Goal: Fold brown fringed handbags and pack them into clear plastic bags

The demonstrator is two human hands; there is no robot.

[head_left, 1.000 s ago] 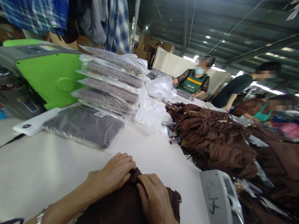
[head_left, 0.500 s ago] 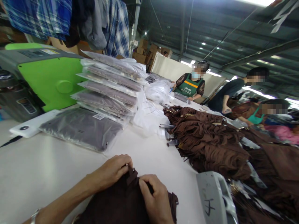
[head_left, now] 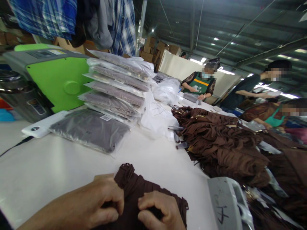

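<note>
In front of me on the white table (head_left: 144, 156) lies a dark brown fabric piece (head_left: 134, 183) with a gathered edge and a small loop at its upper left corner. At its left side, my left hand (head_left: 100, 201) is closed, fingers curled and thumb bent in on the cloth. My right hand (head_left: 160, 209) is closed on the fabric's middle right, thumb and forefinger curled toward each other. The lower part of the piece is hidden by my hands and the frame edge.
Beyond lies a clear-bagged grey garment (head_left: 91, 129) beside a stack of similar bags (head_left: 120, 86). A green machine (head_left: 62, 83) and a metal flask (head_left: 21, 95) stand left. Right are a brown fabric pile (head_left: 220, 137) and a grey tape dispenser-like block (head_left: 223, 201). Co-workers stand farther back.
My left hand has moved down and left, off the fabric's top corner, which now shows its loop. My right hand has shifted slightly lower on the cloth. The view has turned slightly left.
</note>
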